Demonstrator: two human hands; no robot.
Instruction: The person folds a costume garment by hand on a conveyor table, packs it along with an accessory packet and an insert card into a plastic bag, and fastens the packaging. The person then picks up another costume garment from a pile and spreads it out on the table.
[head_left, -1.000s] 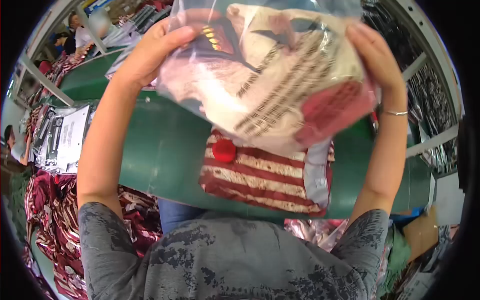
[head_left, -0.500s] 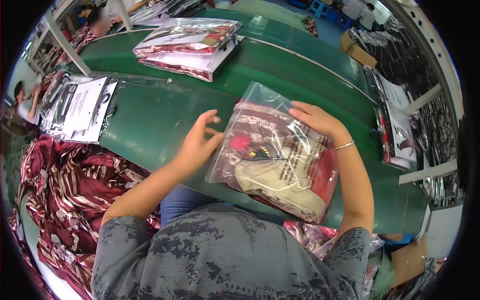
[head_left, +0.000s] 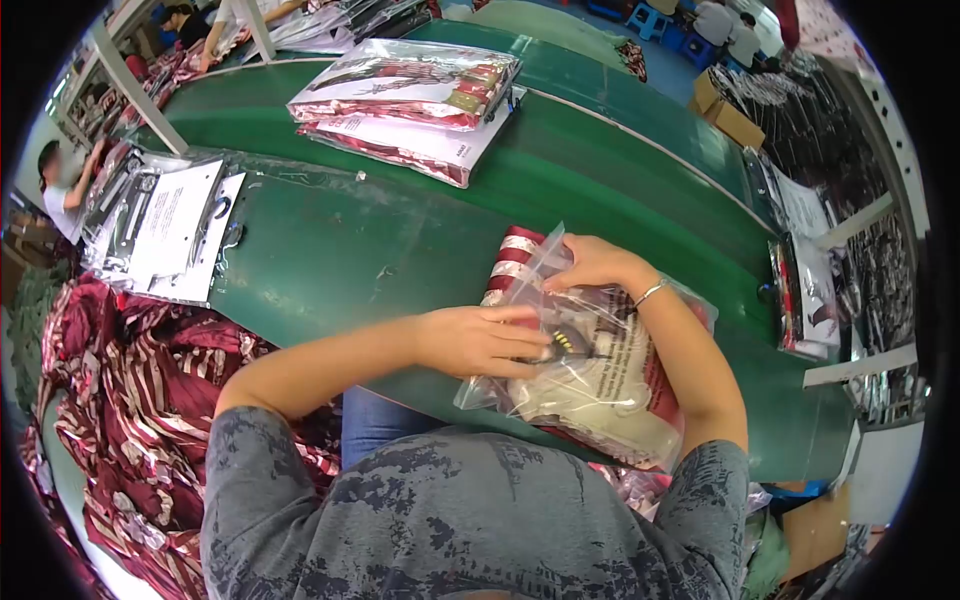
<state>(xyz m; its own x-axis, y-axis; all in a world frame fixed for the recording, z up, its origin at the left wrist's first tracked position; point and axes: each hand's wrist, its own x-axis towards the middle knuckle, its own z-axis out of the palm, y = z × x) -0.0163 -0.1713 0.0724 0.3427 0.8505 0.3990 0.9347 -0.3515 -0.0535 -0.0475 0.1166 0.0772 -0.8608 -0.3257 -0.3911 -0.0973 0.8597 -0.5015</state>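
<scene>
Head view, left hand (head_left: 487, 341), right hand (head_left: 605, 264), touching clear bag (head_left: 597, 397)

Bright; glare on plastic bag (head_left: 590, 397); edges fisheye-bent, corners black.

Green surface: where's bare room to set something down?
The green surface looks mostly bare between the white papers and left hand, and right of the stacked packets. It's crowded where the clear bag and right hand are.
</scene>
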